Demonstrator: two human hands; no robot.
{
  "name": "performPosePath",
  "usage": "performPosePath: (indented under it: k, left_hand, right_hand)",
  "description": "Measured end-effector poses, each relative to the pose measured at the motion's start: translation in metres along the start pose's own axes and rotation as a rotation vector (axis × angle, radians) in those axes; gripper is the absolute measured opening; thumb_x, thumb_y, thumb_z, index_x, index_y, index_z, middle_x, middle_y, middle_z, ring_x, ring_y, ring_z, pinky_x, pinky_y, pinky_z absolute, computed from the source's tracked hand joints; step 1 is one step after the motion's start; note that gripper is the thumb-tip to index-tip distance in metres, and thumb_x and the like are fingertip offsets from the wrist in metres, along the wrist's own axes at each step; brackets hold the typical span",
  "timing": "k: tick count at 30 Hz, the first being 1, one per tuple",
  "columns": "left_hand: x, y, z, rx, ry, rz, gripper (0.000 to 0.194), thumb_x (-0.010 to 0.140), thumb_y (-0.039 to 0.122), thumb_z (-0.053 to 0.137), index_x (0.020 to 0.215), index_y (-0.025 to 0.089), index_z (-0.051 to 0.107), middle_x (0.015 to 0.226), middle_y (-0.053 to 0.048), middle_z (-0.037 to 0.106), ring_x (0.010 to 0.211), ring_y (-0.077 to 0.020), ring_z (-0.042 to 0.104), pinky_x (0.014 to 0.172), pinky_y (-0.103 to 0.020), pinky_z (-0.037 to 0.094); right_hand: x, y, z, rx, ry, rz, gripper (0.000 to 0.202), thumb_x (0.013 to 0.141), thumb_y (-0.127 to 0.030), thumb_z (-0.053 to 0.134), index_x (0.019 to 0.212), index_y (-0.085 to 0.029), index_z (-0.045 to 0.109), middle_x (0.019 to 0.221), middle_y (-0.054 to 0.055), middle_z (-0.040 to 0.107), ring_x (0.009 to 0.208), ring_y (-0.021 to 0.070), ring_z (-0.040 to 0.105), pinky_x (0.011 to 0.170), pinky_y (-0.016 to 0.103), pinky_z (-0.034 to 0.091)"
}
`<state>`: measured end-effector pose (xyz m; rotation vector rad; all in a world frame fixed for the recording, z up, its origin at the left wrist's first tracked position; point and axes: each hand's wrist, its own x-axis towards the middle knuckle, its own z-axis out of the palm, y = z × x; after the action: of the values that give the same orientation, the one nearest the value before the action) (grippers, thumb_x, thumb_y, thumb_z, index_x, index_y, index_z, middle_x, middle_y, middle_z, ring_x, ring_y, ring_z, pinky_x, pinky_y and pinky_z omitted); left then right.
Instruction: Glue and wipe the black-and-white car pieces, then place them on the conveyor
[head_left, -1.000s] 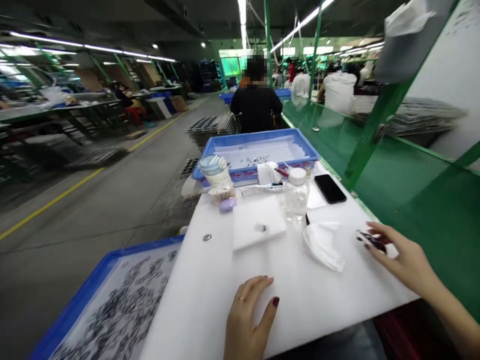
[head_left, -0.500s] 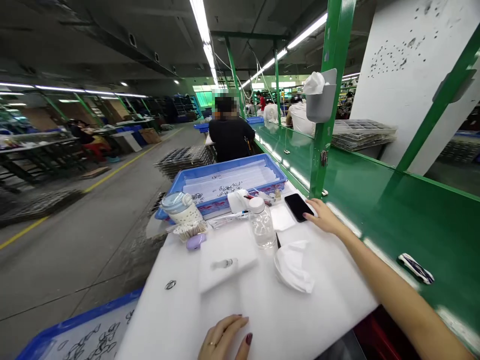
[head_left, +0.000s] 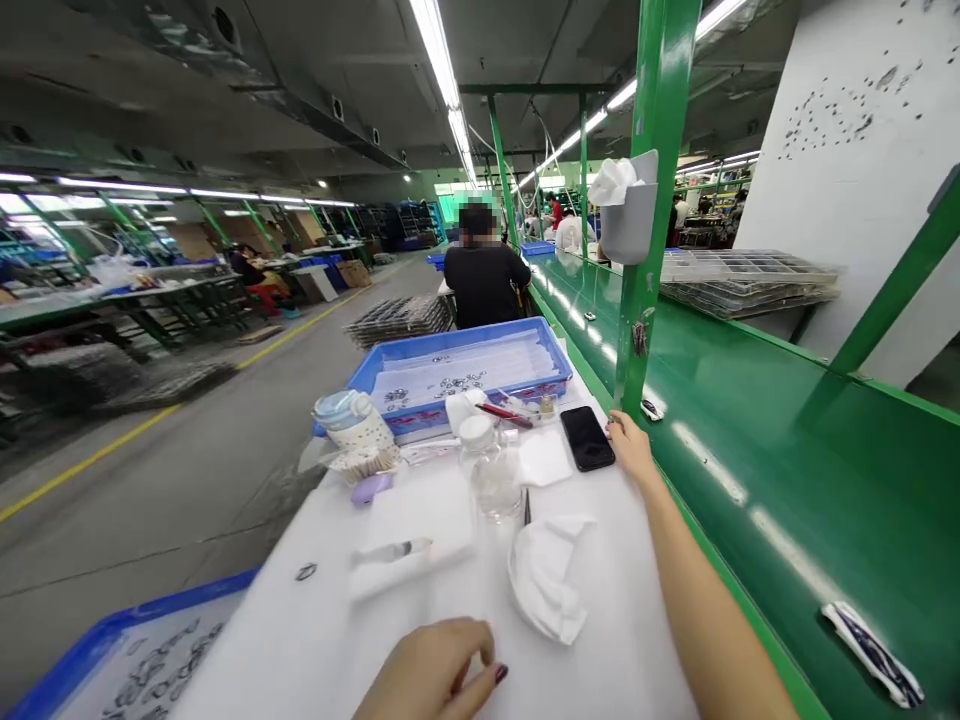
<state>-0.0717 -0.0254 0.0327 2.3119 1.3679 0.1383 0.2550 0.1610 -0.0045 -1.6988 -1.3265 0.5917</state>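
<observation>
My left hand [head_left: 439, 665] hovers over the white foam sheet [head_left: 300, 640] at the bottom. Its fingers are loosely bent, with a gap to the thumb and nothing between. My right hand [head_left: 632, 445] is by the table's right edge, just right of a black phone [head_left: 587, 438]; its fingers are slightly bent and I see nothing held. A syringe [head_left: 394, 551] lies on a folded foam pad [head_left: 427, 505] ahead of my left hand. Right of the pad stand a clear bottle [head_left: 493, 480] with a white cap and a white dish [head_left: 544, 580] with a tissue.
A blue tray [head_left: 469, 410] with small dark rings stands at the back, near a patterned cup [head_left: 356, 425], cotton swabs [head_left: 367, 465] and a purple case [head_left: 371, 488]. A green post [head_left: 637, 330] and green conveyor [head_left: 795, 480] run along the right. A person [head_left: 484, 280] sits ahead.
The view has turned, shifting the table items down and left. My right hand has drawn slightly off the phone's edge, its fingers more bent. My left hand's fingers have curled more.
</observation>
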Motion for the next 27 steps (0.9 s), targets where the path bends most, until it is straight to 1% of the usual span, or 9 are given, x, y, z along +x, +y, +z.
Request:
performPosePath:
  k: [2, 4, 7, 12, 14, 16, 18, 22, 27]
  left_hand:
    - [0.021, 0.027, 0.005, 0.043, -0.093, 0.191, 0.018, 0.088, 0.029, 0.056, 0.072, 0.022, 0.062, 0.067, 0.002, 0.066, 0.059, -0.0154, 0.060, 0.056, -0.024, 0.038]
    - [0.035, 0.048, 0.015, 0.107, -0.120, 0.388, 0.021, 0.087, 0.027, 0.061, 0.067, 0.021, 0.058, 0.066, 0.001, 0.067, 0.059, -0.0155, 0.059, 0.053, -0.025, 0.035]
    - [0.045, 0.056, 0.030, 0.128, -0.078, 0.556, 0.025, 0.086, 0.025, 0.064, 0.064, 0.021, 0.052, 0.063, 0.002, 0.064, 0.055, -0.0152, 0.056, 0.050, -0.027, 0.032]
    - [0.042, 0.043, 0.039, 0.054, -0.048, 0.589, 0.028, 0.083, 0.022, 0.068, 0.069, 0.021, 0.043, 0.070, 0.004, 0.064, 0.062, -0.0142, 0.057, 0.057, -0.027, 0.038]
    - [0.041, 0.041, 0.037, 0.079, -0.060, 0.584, 0.030, 0.082, 0.023, 0.070, 0.070, 0.022, 0.042, 0.071, 0.004, 0.063, 0.062, -0.0145, 0.057, 0.057, -0.027, 0.038]
    - [0.040, 0.042, 0.035, 0.088, -0.081, 0.586, 0.031, 0.081, 0.025, 0.071, 0.071, 0.022, 0.041, 0.071, 0.004, 0.063, 0.061, -0.0146, 0.055, 0.057, -0.027, 0.038]
    - [0.039, 0.042, 0.031, 0.086, -0.089, 0.588, 0.030, 0.082, 0.027, 0.070, 0.073, 0.022, 0.042, 0.073, 0.003, 0.063, 0.063, -0.0149, 0.055, 0.058, -0.027, 0.039]
    - [0.035, 0.042, 0.023, 0.049, -0.095, 0.586, 0.030, 0.083, 0.027, 0.068, 0.076, 0.022, 0.040, 0.079, 0.002, 0.062, 0.067, -0.0154, 0.055, 0.061, -0.027, 0.040]
    - [0.034, 0.040, 0.023, 0.014, -0.105, 0.580, 0.032, 0.083, 0.026, 0.067, 0.075, 0.022, 0.036, 0.078, 0.002, 0.060, 0.067, -0.0158, 0.054, 0.060, -0.027, 0.040]
  right_hand:
    - [0.005, 0.002, -0.004, 0.004, -0.042, 0.016, 0.035, 0.100, -0.040, 0.053, 0.124, -0.016, 0.059, 0.112, 0.008, 0.065, 0.094, 0.0181, 0.065, 0.087, 0.040, 0.056]
    - [0.007, 0.004, -0.010, -0.001, -0.094, 0.013, 0.034, 0.099, -0.040, 0.054, 0.123, -0.015, 0.060, 0.111, 0.008, 0.066, 0.094, 0.0183, 0.065, 0.087, 0.040, 0.056]
    - [0.006, 0.003, -0.018, -0.015, -0.173, -0.016, 0.034, 0.097, -0.038, 0.058, 0.123, -0.016, 0.060, 0.111, 0.008, 0.067, 0.097, 0.0191, 0.065, 0.091, 0.042, 0.054]
    - [0.005, -0.002, -0.010, -0.046, -0.243, -0.083, 0.024, 0.090, -0.032, 0.062, 0.106, -0.019, 0.074, 0.120, 0.009, 0.067, 0.113, 0.0217, 0.061, 0.106, 0.043, 0.043]
    - [0.007, -0.004, -0.002, -0.062, -0.191, -0.083, 0.032, 0.090, -0.036, 0.058, 0.113, -0.021, 0.074, 0.130, 0.010, 0.063, 0.124, 0.0250, 0.054, 0.112, 0.043, 0.036]
    - [0.009, -0.004, 0.004, -0.063, -0.123, -0.061, 0.044, 0.093, -0.042, 0.050, 0.127, -0.021, 0.068, 0.134, 0.011, 0.061, 0.127, 0.0271, 0.052, 0.112, 0.042, 0.035]
    - [0.009, -0.003, 0.005, -0.048, -0.080, -0.027, 0.052, 0.096, -0.047, 0.040, 0.133, -0.019, 0.064, 0.128, 0.012, 0.065, 0.122, 0.0267, 0.056, 0.107, 0.041, 0.040]
    - [0.008, 0.003, -0.006, -0.022, -0.067, 0.013, 0.059, 0.099, -0.051, 0.028, 0.125, -0.016, 0.069, 0.109, 0.011, 0.073, 0.101, 0.0218, 0.067, 0.096, 0.036, 0.048]
    - [0.003, 0.004, -0.021, -0.079, -0.084, 0.007, 0.040, 0.099, -0.046, 0.048, 0.110, -0.015, 0.071, 0.099, 0.007, 0.073, 0.094, 0.0185, 0.068, 0.096, 0.041, 0.049]
